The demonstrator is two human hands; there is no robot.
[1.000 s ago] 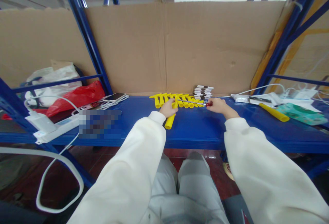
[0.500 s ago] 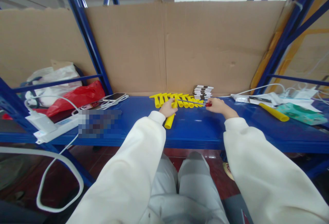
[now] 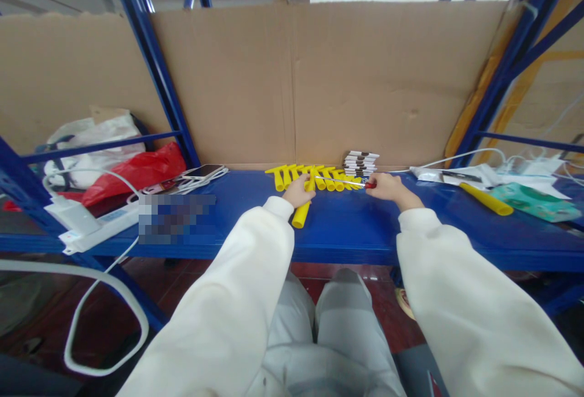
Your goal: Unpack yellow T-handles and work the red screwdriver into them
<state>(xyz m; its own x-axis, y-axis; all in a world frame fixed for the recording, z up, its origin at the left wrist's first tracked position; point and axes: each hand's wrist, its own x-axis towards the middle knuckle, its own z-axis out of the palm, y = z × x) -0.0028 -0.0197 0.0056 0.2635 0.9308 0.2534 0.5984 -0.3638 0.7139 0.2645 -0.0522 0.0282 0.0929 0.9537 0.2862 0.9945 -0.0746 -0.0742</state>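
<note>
My left hand (image 3: 297, 193) is closed around a yellow T-shaped plastic tool (image 3: 300, 216), whose round handle points toward me. In my right hand (image 3: 389, 189) is a screwdriver (image 3: 337, 180) with a red handle. Its metal shaft lies level, pointing left, and reaches the head of the tool in my left hand. Whether the tip touches a screw there is too small to tell. Behind my hands, several more yellow T-shaped tools (image 3: 327, 177) lie side by side in a row. At the row's right end stands a stack of small white pieces with dark bands (image 3: 360, 163).
The blue shelf (image 3: 356, 227) has a cardboard wall (image 3: 365, 81) at its back. To the left are a phone (image 3: 205, 171), cables, a power strip (image 3: 103, 227) and a red bag (image 3: 137, 172). Rightward lie another yellow handle (image 3: 486, 199) and a green packet (image 3: 536, 201).
</note>
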